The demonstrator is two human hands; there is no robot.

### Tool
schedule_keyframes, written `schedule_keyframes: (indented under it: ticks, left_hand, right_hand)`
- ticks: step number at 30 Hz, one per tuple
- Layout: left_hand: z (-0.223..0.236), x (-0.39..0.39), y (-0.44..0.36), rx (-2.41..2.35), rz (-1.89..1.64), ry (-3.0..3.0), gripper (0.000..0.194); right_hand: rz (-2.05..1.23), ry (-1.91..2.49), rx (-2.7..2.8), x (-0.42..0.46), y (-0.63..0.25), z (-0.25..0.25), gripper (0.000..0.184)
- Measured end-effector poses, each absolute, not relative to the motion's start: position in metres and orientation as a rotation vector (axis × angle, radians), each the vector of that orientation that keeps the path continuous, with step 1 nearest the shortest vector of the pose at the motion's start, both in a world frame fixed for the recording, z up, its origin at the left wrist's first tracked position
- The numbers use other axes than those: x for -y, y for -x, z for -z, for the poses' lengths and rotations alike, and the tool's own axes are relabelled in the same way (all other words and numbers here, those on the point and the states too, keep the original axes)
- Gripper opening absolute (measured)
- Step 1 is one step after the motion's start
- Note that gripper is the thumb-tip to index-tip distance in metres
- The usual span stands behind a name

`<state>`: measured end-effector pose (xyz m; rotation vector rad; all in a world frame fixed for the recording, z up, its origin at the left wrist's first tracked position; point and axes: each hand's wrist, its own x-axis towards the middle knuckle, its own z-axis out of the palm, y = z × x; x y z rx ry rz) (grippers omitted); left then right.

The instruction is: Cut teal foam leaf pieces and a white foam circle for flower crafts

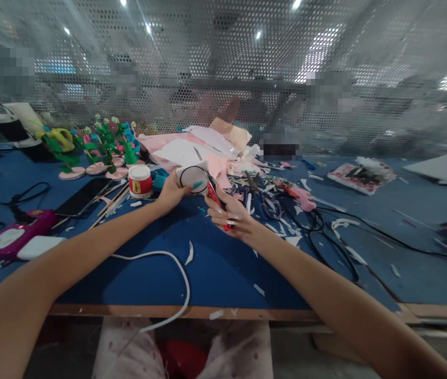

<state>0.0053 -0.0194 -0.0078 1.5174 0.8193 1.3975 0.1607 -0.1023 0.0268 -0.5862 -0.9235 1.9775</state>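
My left hand [174, 192] pinches a small white sheet [192, 175] with a black circle drawn on it, the thumb lying across its lower part. Closed round the red handles of a pair of scissors [216, 197] is my right hand [229, 213]. The scissor blades point up and away, against the right edge of the sheet; whether they are parted I cannot make out. A red and white tub [140, 181] stands just left of my left hand. Paper scraps [249, 197] lie thick to the right of the scissors.
Felt-like plants on round pink bases [97, 167] stand at the back left. Nearer are a dark phone [83, 197], thin sticks [108, 206] and a purple power strip [21, 231]. A white cable [181, 268] droops over the table edge. Paper sheets [186, 152] pile up before a perforated metal screen [207, 68].
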Motion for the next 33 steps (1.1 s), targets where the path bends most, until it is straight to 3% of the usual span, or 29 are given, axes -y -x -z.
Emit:
schedule_keyframes:
  ticks: [33]
  left_hand:
    - [0.003, 0.017, -0.004, -0.959, -1.562, -1.401, 0.048]
  right_hand:
    - [-1.992, 0.674, 0.928, 0.110, -0.154, -0.031, 0.042]
